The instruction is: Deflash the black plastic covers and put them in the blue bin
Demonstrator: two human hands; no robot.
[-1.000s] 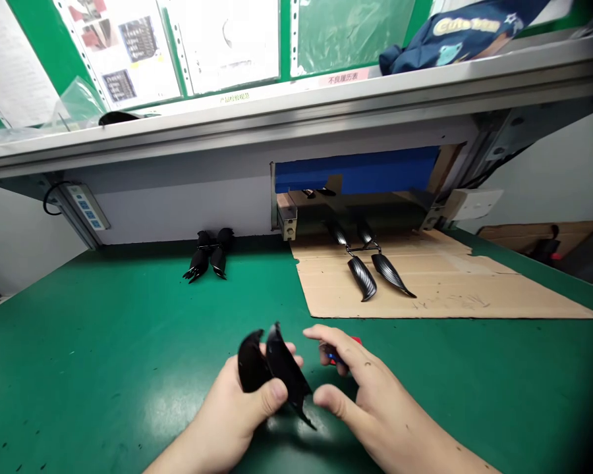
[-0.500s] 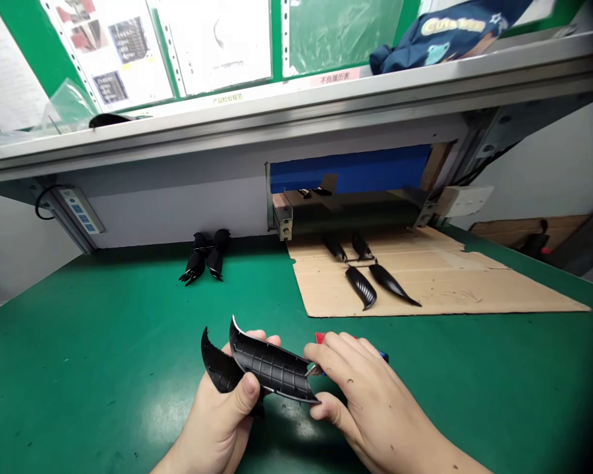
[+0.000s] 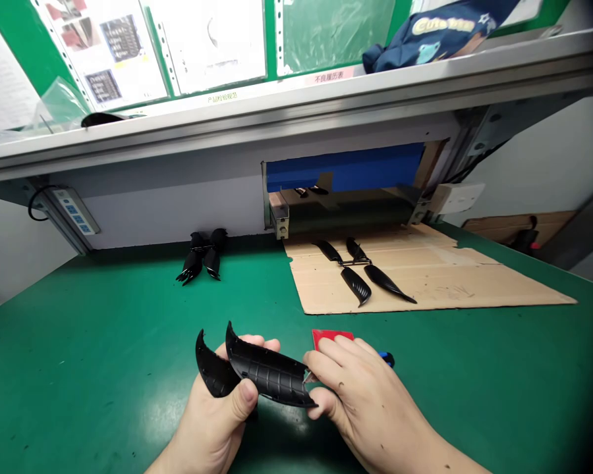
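Two curved black plastic shells are in my left hand (image 3: 222,408), its thumb pressing near where they overlap. The front shell (image 3: 271,372) shows a ribbed inner face and a pointed, upturned left end; the other shell (image 3: 215,368) sits behind it to the left. My right hand (image 3: 360,388) is closed around a hand tool whose thin metal tip (image 3: 310,376) touches the front shell's right end. Most of the tool is hidden by the fingers. A blue-and-black end (image 3: 387,359) sticks out past the knuckles. My right thumb rests at the shell's lower corner.
A flat red object (image 3: 332,336) shows beyond my right hand. Black moulded parts (image 3: 356,287) joined by a runner lie on cardboard (image 3: 439,289) before an opening with a blue flap (image 3: 346,170). More black parts (image 3: 192,266) are stacked at left. A metal-edged shelf (image 3: 257,118) spans above.
The front shell has tipped slightly, so its inner face looks more foreshortened. More of the red object shows beside my right hand. The whole view has shifted slightly.
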